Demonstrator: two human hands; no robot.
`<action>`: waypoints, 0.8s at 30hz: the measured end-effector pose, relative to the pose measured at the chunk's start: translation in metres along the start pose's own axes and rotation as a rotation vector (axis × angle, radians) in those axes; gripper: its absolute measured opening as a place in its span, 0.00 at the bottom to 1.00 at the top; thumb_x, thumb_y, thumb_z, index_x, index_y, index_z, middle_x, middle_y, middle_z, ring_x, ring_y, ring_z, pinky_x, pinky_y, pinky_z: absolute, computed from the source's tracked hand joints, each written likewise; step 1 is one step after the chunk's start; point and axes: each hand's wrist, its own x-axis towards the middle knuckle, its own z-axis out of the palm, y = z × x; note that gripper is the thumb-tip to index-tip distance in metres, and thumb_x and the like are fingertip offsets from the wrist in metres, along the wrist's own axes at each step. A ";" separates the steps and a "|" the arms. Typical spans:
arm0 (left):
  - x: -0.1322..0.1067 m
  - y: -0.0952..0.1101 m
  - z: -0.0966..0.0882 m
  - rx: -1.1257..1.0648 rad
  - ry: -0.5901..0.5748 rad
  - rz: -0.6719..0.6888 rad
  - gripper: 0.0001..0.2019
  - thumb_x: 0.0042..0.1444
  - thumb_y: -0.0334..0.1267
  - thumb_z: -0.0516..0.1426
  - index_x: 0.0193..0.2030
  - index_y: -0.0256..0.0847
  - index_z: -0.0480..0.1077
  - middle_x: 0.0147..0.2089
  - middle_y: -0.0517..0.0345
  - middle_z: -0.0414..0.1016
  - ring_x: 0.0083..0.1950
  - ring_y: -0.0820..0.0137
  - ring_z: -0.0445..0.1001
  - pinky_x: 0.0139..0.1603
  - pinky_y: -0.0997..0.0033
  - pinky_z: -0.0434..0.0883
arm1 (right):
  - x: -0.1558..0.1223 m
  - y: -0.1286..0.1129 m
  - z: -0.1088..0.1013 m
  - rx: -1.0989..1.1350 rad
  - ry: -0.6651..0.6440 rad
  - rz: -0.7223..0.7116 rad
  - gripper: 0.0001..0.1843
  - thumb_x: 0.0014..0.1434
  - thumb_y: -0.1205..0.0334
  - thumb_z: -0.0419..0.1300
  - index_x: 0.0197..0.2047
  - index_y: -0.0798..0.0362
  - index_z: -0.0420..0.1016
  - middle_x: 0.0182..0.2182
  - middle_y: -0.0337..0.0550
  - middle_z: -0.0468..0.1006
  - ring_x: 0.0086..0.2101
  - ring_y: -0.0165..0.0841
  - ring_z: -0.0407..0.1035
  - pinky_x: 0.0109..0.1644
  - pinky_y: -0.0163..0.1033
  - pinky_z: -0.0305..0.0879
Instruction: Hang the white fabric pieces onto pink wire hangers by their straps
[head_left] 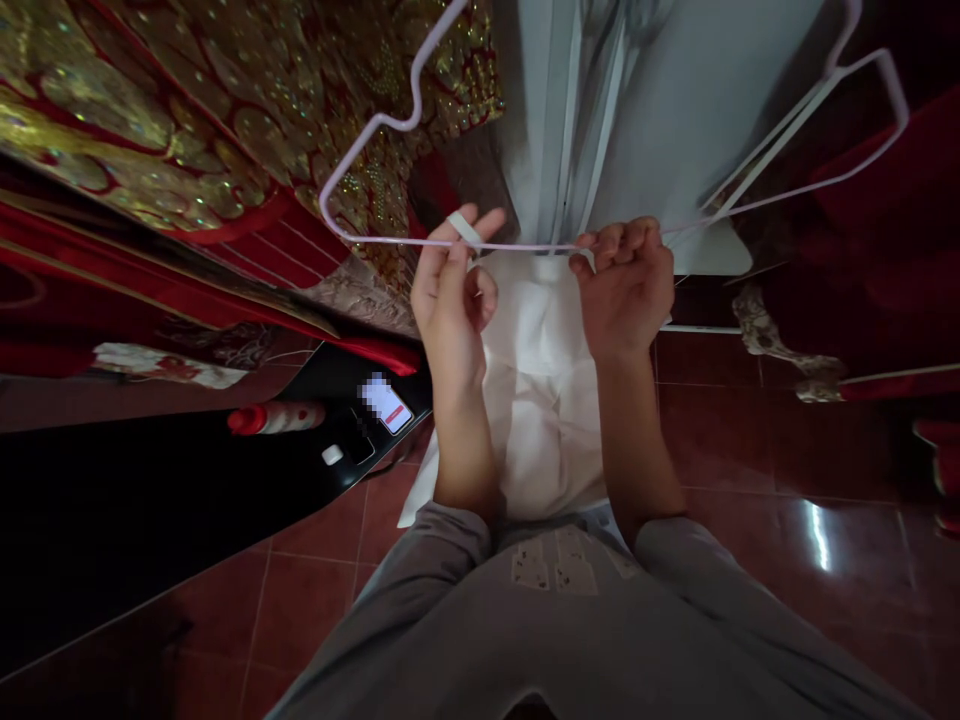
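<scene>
A pale pink hanger [375, 122] spans the upper middle, its lower bar running across both hands. My left hand [454, 310] is at the bar's left part, thumb and a finger closed on a white strap [465, 230] while other fingers stick out. My right hand [628, 285] has its fingers curled at the bar further right; what lies inside them is partly hidden. White strips [784, 135] slant from the hanger's right shoulder down to the bar. Cream-white fabric [551, 400] hangs below the bar between my forearms.
Gold sequined red garments [262, 110] hang at the left, dark red cloth [892, 230] at the right. A grey-white panel [697, 90] stands ahead. On a black table [150, 500] lie a lit phone [390, 405], a white earbud case [332, 455] and a red-capped bottle [277, 418].
</scene>
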 end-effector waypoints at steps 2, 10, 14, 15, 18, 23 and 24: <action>-0.003 -0.003 0.013 -0.037 -0.020 0.054 0.10 0.77 0.50 0.62 0.50 0.46 0.75 0.50 0.52 0.86 0.34 0.69 0.72 0.32 0.67 0.67 | -0.003 -0.003 0.002 0.019 0.018 -0.029 0.29 0.60 0.30 0.61 0.35 0.46 0.56 0.31 0.38 0.65 0.43 0.39 0.77 0.43 0.45 0.74; 0.003 -0.003 0.013 -0.093 -0.117 0.154 0.13 0.74 0.53 0.64 0.44 0.49 0.74 0.37 0.56 0.78 0.25 0.71 0.65 0.26 0.66 0.61 | -0.018 -0.024 -0.039 -0.168 0.225 -0.115 0.14 0.63 0.44 0.63 0.39 0.46 0.74 0.35 0.40 0.80 0.34 0.34 0.77 0.40 0.44 0.77; 0.005 -0.003 0.010 -0.114 -0.151 0.142 0.11 0.77 0.49 0.61 0.44 0.46 0.71 0.36 0.58 0.76 0.22 0.75 0.59 0.24 0.67 0.56 | -0.012 -0.039 -0.066 -0.246 0.476 -0.337 0.08 0.65 0.55 0.63 0.34 0.45 0.73 0.30 0.34 0.74 0.30 0.28 0.69 0.36 0.37 0.70; 0.005 -0.004 0.011 -0.116 -0.156 0.146 0.11 0.77 0.49 0.61 0.44 0.46 0.71 0.36 0.58 0.76 0.22 0.75 0.59 0.24 0.66 0.56 | -0.010 -0.043 -0.069 -0.282 0.456 -0.334 0.06 0.64 0.55 0.64 0.36 0.45 0.76 0.32 0.35 0.76 0.32 0.27 0.70 0.38 0.37 0.71; 0.004 -0.006 0.014 -0.114 -0.125 0.166 0.11 0.77 0.50 0.61 0.44 0.48 0.71 0.37 0.58 0.75 0.24 0.72 0.63 0.26 0.65 0.60 | -0.006 -0.050 -0.068 -0.370 0.319 -0.266 0.07 0.62 0.54 0.67 0.39 0.47 0.81 0.35 0.38 0.82 0.36 0.29 0.76 0.44 0.40 0.75; 0.005 -0.009 0.014 -0.102 -0.117 0.197 0.15 0.73 0.56 0.63 0.43 0.48 0.72 0.36 0.59 0.76 0.22 0.73 0.58 0.25 0.65 0.56 | -0.008 -0.049 -0.061 -0.412 0.174 -0.248 0.08 0.61 0.53 0.70 0.36 0.47 0.82 0.29 0.35 0.78 0.30 0.28 0.70 0.41 0.40 0.72; 0.006 -0.009 0.013 -0.100 -0.124 0.198 0.16 0.73 0.56 0.64 0.43 0.48 0.72 0.36 0.59 0.75 0.21 0.74 0.58 0.25 0.66 0.56 | -0.010 -0.049 -0.060 -0.427 0.170 -0.251 0.08 0.61 0.52 0.70 0.35 0.47 0.82 0.28 0.35 0.76 0.29 0.28 0.69 0.40 0.40 0.71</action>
